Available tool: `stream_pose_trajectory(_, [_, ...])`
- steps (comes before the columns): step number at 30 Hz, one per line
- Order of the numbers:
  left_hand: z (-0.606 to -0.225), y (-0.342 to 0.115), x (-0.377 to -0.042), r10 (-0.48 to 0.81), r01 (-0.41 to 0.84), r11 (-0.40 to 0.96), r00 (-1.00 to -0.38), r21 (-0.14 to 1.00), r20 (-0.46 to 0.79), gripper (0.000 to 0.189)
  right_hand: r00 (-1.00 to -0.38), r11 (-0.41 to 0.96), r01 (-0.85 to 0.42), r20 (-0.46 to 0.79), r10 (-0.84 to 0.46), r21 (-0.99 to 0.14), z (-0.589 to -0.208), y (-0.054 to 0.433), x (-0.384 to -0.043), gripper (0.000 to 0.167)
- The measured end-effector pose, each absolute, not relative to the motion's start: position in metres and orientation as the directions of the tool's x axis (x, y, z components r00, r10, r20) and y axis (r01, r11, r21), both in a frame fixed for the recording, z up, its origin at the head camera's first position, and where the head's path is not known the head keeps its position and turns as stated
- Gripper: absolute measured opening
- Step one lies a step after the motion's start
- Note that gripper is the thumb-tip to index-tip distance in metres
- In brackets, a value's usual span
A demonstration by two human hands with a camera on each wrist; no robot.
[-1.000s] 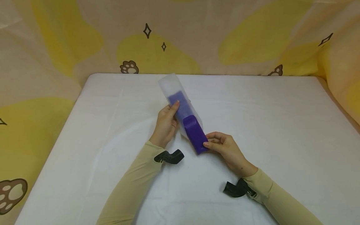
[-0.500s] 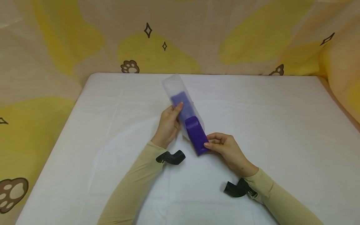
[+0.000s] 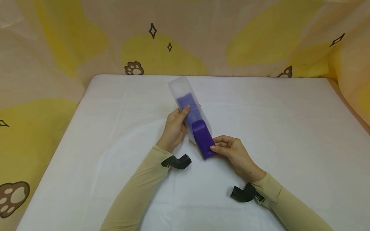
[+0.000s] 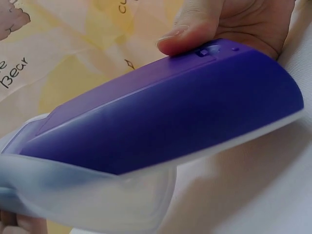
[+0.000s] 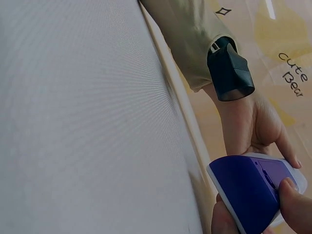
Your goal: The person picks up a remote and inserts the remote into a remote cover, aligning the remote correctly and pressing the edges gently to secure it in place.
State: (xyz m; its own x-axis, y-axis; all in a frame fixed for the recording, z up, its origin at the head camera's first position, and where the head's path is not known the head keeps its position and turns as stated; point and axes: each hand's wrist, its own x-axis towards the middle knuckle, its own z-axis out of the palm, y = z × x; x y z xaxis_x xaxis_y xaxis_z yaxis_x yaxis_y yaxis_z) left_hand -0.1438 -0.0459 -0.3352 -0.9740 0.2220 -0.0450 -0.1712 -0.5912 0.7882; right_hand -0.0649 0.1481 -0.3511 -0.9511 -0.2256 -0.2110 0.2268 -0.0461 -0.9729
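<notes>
Above the white table, a tool with a glossy purple handle point(image 3: 203, 138) sits partly inside a frosted, translucent case point(image 3: 178, 84). The tool's flat far part shows purple through the case, so its kind is unclear. My left hand point(image 3: 172, 129) grips the case, thumb on top near its middle. At the lower end of the handle, my right hand point(image 3: 234, 153) pinches the edge between thumb and fingers. The left wrist view shows a pale strip under the handle point(image 4: 170, 114) and the case's open mouth point(image 4: 131, 200) around its other end. Small button-like details lie near the right thumb point(image 4: 195, 29).
White cloth covers the table point(image 3: 289, 122). A beige and yellow patterned curtain point(image 3: 185, 41) hangs behind it and along the sides. Black wrist mounts point(image 3: 177, 161) stick out from both tan sleeves point(image 3: 136, 192).
The case and my left hand have shifted slightly to the right, and the tool stands a little steeper. My right hand keeps its pinch on the handle, nearly still.
</notes>
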Motion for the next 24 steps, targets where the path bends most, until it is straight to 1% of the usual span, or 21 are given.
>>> stream_pose_trajectory(10, [-0.3379,-0.0440,-0.1439,0.230,-0.180,-0.577,-0.972,0.797,-0.053,0.037,-0.952,-0.054,0.221,-0.203,-0.229,-0.974,-0.3516,0.1481,-0.0649,0.027])
stream_pose_trajectory(24, [-0.3384,-0.0411,-0.1412,0.235,-0.195,-0.543,-0.969,0.817,-0.075,0.037,-0.953,-0.063,0.223,-0.204,-0.222,-0.973,-0.3518,0.1482,-0.0650,0.028])
